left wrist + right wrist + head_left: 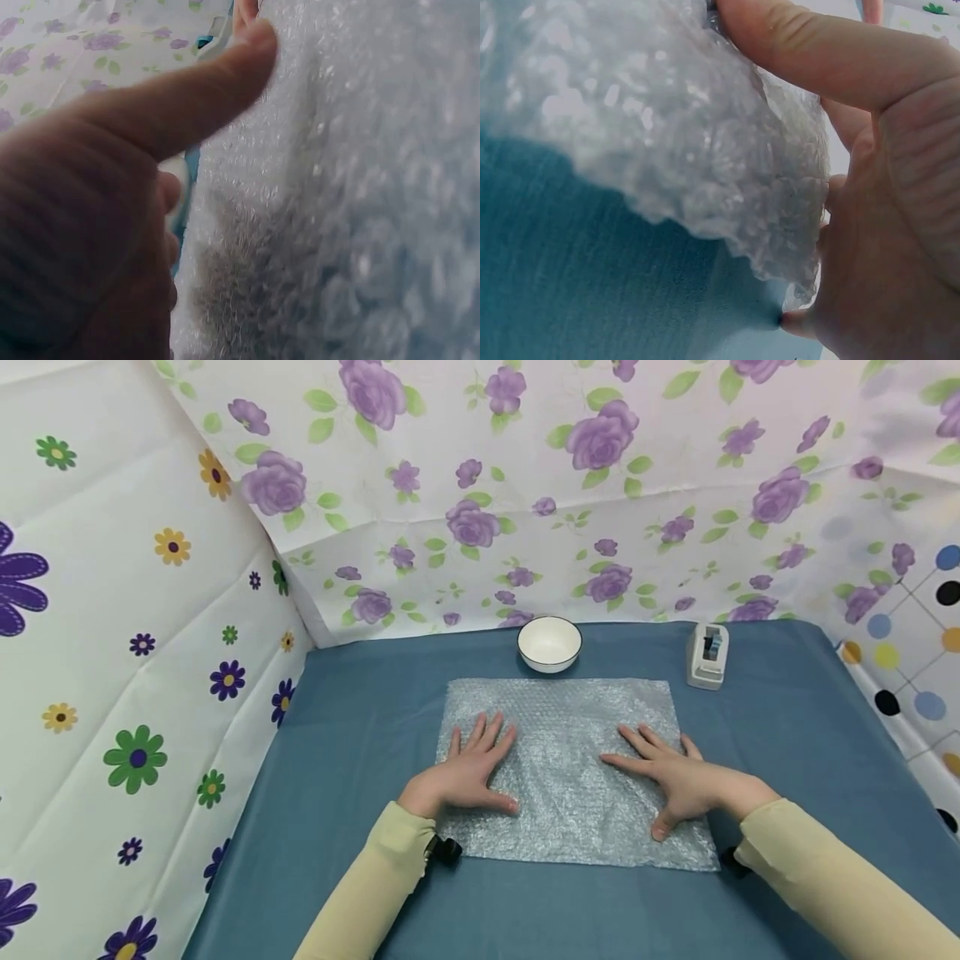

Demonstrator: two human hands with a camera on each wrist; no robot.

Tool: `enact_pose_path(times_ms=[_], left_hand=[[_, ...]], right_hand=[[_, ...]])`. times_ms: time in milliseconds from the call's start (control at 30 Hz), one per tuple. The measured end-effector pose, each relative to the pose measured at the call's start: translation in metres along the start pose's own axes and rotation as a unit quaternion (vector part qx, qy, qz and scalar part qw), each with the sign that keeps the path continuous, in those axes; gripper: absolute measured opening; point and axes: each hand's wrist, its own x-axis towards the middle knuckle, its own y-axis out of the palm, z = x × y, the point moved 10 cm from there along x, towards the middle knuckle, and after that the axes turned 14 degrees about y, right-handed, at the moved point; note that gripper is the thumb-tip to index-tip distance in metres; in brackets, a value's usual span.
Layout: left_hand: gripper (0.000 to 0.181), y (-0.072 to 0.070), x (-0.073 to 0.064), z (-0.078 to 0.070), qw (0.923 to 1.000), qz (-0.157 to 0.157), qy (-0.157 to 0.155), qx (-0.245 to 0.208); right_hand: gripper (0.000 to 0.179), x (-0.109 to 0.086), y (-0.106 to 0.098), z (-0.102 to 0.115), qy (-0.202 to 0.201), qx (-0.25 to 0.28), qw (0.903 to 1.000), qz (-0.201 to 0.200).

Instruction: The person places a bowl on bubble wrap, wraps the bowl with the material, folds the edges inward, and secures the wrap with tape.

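A sheet of clear bubble wrap (562,793) lies spread flat on the blue cloth. On its left part rests my left hand (472,772), fingers spread and straight, thumb pointing right. My right hand (678,781) lies over the right edge with its fingers spread; the little finger reaches past the sheet. In the left wrist view, the thumb (195,97) extends over the bubble wrap (337,187). The right wrist view has the thumb (832,56) on the bubble wrap (667,135) and a fingertip touching the blue cloth.
Behind the sheet stands a white bowl (550,647) with a dark rim. A white tape dispenser (707,657) sits at the back right. Blue cloth (360,727) covers the table, with a floral curtain (420,527) behind and patterned sheets at both sides.
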Motion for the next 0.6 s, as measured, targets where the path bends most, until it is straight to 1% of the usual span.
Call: enact_pose_path(times_ms=[100,233,500,600], left_hand=[[0.120,0.005,-0.001,0.004,0.9998,0.009,-0.015,0.009],[0.119,0.009,-0.003,0.010,0.9993,0.015,-0.034,0.001],[0.120,0.011,-0.001,0.014,0.9993,0.024,-0.027,-0.002],[0.118,0.010,-0.001,0.014,0.9994,0.023,-0.024,-0.007]], right_hand=[[0.130,0.001,0.001,-0.001,-0.004,0.005,1.0000,0.000],[0.131,0.003,0.001,-0.001,-0.003,0.015,0.9999,0.002],[0.132,0.002,0.001,-0.002,0.008,0.024,0.9996,0.011],[0.133,0.001,0.001,-0.003,0.011,0.028,0.9995,0.010]])
